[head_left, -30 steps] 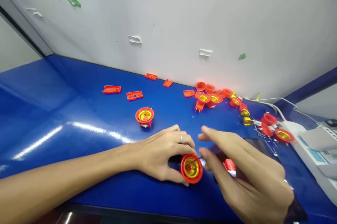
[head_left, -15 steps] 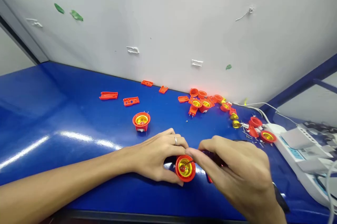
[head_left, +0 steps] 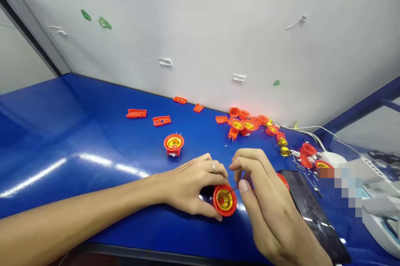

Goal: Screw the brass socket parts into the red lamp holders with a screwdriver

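Blue bench (head_left: 62, 132): left hand (head_left: 190, 184) grips a red lamp socket (head_left: 224, 200), right hand (head_left: 262, 203) pinches a thin wire (head_left: 233, 190).

Bright, even indoor light fills the scene. Long white glare streaks run across the glossy blue table (head_left: 46, 170) at lower left, and the pale wall (head_left: 200, 49) curves slightly toward the frame's edges from wide-angle distortion. A soft shadow lies under the left hand (head_left: 190, 184). Focus is fairly sharp throughout, but a blocky pixelated patch (head_left: 346, 189) hides part of the right side.
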Tool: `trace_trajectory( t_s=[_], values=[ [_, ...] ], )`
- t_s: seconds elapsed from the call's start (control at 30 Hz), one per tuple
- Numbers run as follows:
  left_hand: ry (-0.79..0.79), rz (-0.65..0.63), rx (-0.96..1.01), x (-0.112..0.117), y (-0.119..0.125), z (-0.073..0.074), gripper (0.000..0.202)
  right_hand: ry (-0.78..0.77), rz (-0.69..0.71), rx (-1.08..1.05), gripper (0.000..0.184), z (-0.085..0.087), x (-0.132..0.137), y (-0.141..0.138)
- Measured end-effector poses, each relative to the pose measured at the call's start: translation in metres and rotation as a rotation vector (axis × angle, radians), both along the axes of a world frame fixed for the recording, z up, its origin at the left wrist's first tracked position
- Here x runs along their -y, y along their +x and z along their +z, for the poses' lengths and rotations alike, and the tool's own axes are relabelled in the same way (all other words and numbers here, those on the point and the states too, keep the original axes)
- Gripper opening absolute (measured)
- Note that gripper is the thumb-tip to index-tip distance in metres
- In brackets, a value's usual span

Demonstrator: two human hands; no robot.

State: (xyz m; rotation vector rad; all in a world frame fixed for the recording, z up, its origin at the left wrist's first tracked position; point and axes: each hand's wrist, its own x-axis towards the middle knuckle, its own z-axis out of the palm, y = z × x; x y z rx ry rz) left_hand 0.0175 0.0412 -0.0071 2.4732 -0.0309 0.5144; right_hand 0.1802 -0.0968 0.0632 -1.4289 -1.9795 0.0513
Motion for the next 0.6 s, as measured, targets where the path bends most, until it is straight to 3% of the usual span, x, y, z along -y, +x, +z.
trace_trajectory(
  t_s=[0.13, 0.23, 0.33, 0.43, 0.6],
  values=[
    [-0.004, -0.007, 0.013, 0.0, 0.0, 0.0, 0.049, -0.04, 0.024, -0.077, 0.03, -0.001, 0.006, 0.005],
    [0.001, -0.017, 0.009, 0.0, 0.001, 0.001, 0.043, -0.061, 0.014, -0.104, 0.026, -0.004, 0.006, 0.009],
    [-0.013, -0.015, 0.028, 0.001, 0.001, 0.0, 0.041, 0.203, -0.109, 0.051, 0.011, -0.006, 0.001, 0.007],
    [-0.016, -0.008, 0.033, 0.001, 0.001, -0.001, 0.044, 0.428, -0.168, 0.205, 0.009, -0.004, -0.003, 0.0],
    [-0.023, 0.009, 0.024, 0.0, 0.0, -0.001, 0.041, 0.234, -0.025, 0.131, 0.031, 0.006, -0.002, -0.001]
  ],
)
